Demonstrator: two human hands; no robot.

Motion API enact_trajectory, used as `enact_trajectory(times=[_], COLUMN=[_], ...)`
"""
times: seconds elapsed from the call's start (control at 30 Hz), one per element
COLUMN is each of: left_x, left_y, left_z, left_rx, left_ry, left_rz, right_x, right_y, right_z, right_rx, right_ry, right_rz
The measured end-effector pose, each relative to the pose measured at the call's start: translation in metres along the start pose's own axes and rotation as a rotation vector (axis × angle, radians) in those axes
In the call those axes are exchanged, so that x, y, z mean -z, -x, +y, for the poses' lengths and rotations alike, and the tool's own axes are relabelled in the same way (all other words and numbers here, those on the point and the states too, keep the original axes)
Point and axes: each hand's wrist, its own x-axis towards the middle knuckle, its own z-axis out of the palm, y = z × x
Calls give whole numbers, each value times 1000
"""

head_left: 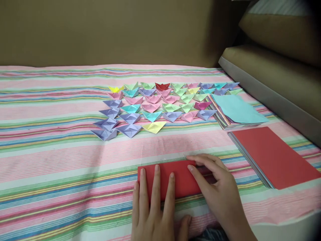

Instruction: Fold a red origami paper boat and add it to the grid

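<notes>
Left hand (154,217) flat, fingers spread on red paper rectangle (182,182); right hand (222,189) pinching its far right corner. Origami boats (152,116) beyond both hands, paper stack (273,157) right of right hand.

**Red paper (184,180): flat oblong on striped cloth (75,160)**

Colour: plain, even red; no marks seen on the exposed face. Outline: oblong, long sides running roughly left to right, far edge straight and slanting slightly away toward the right. Far left corner exposed and crisp; near left part covered. Pose: broad face up, lying low on the cloth across its coloured stripes. Number of layers: cannot be read from this view.
</notes>
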Motion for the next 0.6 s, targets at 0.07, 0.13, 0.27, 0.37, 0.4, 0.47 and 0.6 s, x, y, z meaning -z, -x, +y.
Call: enact_trajectory(times=[0.07,0.13,0.27,0.37,0.4,0.47,0.6], left_x=[0,1,3,4,4,4,4], left_y=[0,0,-1,-1,-1,0,0], left_z=[1,1,3,3,4,3,3], left_rx=[14,28,44,46,46,45,45], left_ry=[6,7,4,5,5,5,9], left_rz=[-6,-13,-20,-36,-40,-44,-50], right_x=[0,-1,0,1,1,1,1], right_y=[0,0,0,1,1,1,1], right_z=[1,2,3,4,4,4,4], right_rx=[12,17,20,22,22,20,18], right_ry=[9,19,20,18,19,22,25], right_rz=[2,3,-4,-8,-7,-7,-10])
